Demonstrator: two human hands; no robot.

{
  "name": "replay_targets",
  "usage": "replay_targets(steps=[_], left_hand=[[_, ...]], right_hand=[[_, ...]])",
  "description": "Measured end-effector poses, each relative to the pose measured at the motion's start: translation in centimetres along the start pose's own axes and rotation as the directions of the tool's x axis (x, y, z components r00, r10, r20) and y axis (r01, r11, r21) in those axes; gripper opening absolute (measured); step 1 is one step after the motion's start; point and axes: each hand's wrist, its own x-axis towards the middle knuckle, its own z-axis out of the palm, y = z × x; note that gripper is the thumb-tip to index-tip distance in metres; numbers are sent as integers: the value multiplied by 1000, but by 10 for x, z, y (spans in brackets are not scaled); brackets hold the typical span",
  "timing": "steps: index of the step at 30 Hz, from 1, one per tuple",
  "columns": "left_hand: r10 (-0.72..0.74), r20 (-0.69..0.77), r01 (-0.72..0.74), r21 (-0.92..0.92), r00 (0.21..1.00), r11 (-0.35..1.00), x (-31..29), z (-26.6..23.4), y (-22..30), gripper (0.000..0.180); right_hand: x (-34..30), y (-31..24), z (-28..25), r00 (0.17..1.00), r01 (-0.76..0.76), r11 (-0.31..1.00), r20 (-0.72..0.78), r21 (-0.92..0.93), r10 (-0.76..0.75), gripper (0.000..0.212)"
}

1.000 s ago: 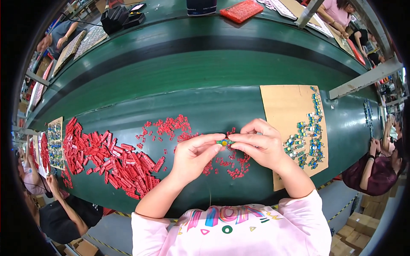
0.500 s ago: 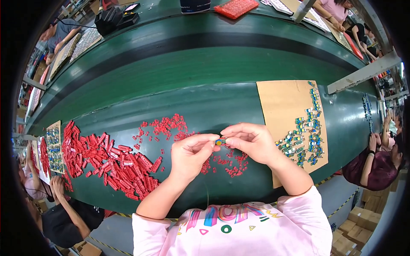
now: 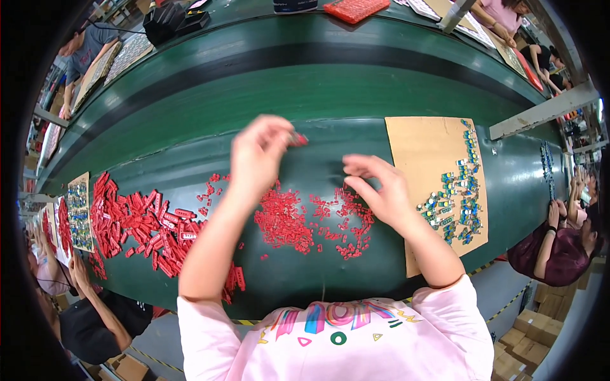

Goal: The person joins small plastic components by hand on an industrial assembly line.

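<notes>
My left hand (image 3: 259, 152) is raised over the green work surface, blurred by motion. Its fingertips are closed on a small red piece (image 3: 300, 139), whose exact kind is smeared. Lower and to the right, my right hand (image 3: 380, 187) hovers with thumb and forefinger apart and nothing visible between them. Beneath and between the hands lie heaps of tiny red plastic parts (image 3: 283, 219). Left of them is a pile of longer red bar-shaped pieces (image 3: 143, 222), partly hidden by my left forearm.
To the right, a cardboard sheet (image 3: 406, 146) bears many small blue, green and yellow pieces (image 3: 451, 206). A second sheet (image 3: 79, 209) with similar pieces lies far left. A metal post (image 3: 540, 111) juts in at right. Co-workers sit on both sides and across the green table (image 3: 343, 89).
My hands were together on a small piece with blue, yellow and red on it. They have parted: the left moved up and left, the right slightly up and right, its fingers now apart.
</notes>
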Motion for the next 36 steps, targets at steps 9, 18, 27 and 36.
replay_targets(steps=[9, 18, 27, 36], left_hand=[[-20, -306, 232, 674, 952, 701, 59, -114, -86, 29], [-72, 454, -374, 804, 888, 462, -99, -117, 25, 14], [-337, 234, 181, 508, 912, 842, -87, -103, 13, 12], [-475, 414, 630, -545, 776, 553, -63, -19, 30, 25]], right_hand=[[-15, -4, 20, 875, 462, 740, 386, -489, -291, 13], [-6, 0, 22, 889, 426, 753, 386, -502, -245, 10], [-5, -17, 33, 939, 313, 926, 216, -210, -268, 13], [-2, -21, 13, 926, 363, 921, 164, -144, -340, 17]])
